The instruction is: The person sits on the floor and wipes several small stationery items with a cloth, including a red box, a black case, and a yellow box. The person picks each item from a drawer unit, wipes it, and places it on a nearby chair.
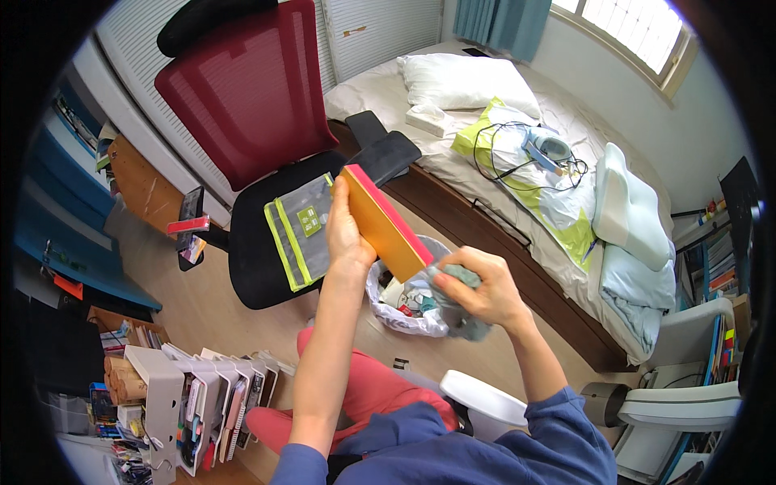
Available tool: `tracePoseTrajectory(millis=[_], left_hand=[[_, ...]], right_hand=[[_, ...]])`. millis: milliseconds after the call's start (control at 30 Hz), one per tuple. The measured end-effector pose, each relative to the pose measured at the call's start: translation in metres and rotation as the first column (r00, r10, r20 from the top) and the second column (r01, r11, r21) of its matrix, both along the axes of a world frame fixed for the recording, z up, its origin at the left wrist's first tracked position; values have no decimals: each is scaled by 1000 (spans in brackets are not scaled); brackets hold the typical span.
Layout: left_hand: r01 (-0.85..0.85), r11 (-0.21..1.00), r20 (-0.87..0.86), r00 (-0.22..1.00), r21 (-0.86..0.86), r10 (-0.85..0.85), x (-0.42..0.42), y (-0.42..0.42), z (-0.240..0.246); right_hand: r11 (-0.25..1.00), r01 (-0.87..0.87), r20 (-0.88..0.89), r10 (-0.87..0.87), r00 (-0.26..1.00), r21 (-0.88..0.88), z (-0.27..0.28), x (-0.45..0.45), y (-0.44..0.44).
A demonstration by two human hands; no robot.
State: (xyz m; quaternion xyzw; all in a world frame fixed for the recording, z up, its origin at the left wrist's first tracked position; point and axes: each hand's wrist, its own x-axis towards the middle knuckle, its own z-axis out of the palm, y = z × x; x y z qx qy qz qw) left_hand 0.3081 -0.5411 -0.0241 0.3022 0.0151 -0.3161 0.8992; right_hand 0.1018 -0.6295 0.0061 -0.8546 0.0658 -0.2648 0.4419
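Observation:
My left hand grips a flat orange box or book with a pink-red edge, holding it tilted in the air. In my right hand is a bunched grey-green cloth, its upper part against or very near the lower right corner of the orange thing. Beneath both hands stands a waste bin lined with a white plastic bag, with mixed rubbish inside. A clear zip pouch with lime-green trim lies on the black seat of the office chair, left of my left hand.
Beyond the bin is a bed with a dark wooden frame, holding a pillow, a plastic bag and a corded device. White file holders stand at lower left. A white lid is near my right elbow.

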Motion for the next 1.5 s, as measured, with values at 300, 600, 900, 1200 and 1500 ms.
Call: tracePoseTrajectory(millis=[300,600,900,1200,1500], left_hand=[[4,982,-350,934,-190,-72,0,-2,-20],[-21,983,-443,894,-181,-62,-5,-18,-39],[-209,978,-402,895,7,195,-17,-25,-44],[-199,980,-412,891,25,192,-14,-34,-53],[-173,983,-420,888,69,186,-17,-33,-61]], right_hand=[[871,231,161,-328,931,434,-4,-12,3],[861,310,295,-443,846,404,12,32,18],[894,436,273,-447,852,102,-6,42,12],[908,392,258,-418,871,149,-30,12,10],[921,369,236,-390,890,130,-18,38,6]])
